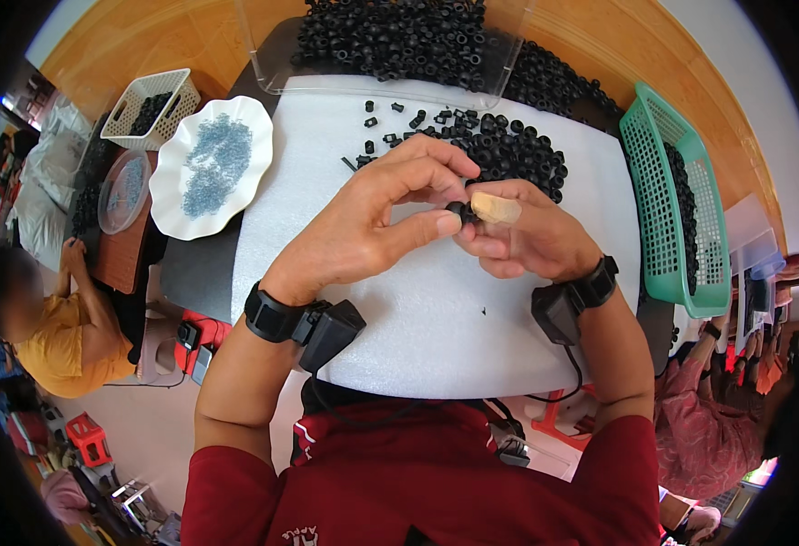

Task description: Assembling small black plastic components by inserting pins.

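Note:
Over the white foam sheet (399, 318), my two hands meet around a small black plastic part (460, 211). My left hand (372, 214) pinches it between thumb and fingers. From the other side, my right hand (531, 227) closes on the same part, its thumb wrapped in a tan bandage (495, 207). The fingers partly hide the part, so its full shape does not show. Just beyond my hands lies a heap of loose round black parts (518, 150), with several smaller black pieces (370, 121) scattered to its left.
A clear bin (272, 86) of black parts stands at the back. On the left are a scalloped white plate (167, 173) of small bluish clear pieces and a cream basket (181, 100). A green basket (681, 264) stands right. A person in yellow (76, 350) sits at left.

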The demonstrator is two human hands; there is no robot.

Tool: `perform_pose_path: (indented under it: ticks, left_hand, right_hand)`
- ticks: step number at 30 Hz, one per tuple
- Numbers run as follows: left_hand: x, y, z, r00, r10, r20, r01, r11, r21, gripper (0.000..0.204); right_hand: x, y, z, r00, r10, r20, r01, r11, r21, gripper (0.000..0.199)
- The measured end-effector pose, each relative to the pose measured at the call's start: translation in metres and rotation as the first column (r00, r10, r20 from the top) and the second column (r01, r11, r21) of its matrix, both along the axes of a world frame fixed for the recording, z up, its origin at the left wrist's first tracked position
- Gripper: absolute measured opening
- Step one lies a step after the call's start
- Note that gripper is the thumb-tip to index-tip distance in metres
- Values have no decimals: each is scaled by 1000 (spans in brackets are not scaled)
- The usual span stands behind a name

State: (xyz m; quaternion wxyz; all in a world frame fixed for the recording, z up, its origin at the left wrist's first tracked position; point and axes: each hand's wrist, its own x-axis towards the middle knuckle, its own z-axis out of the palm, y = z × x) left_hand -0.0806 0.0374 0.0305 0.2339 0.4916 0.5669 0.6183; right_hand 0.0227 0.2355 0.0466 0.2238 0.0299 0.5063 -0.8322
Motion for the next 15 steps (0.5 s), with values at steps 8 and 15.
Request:
perform_pose_path:
  ticks: [8, 15]
  left_hand:
    - [1, -1, 0, 998, 55, -27, -56, 998, -28, 18]
    - [2, 2, -3, 994, 105, 42, -104, 994, -19, 17]
  right_hand:
    - [3, -7, 18, 940, -141, -312, 274, 856, 439, 25]
    - [5, -19, 13, 794, -156, -587, 477, 758, 444, 19]
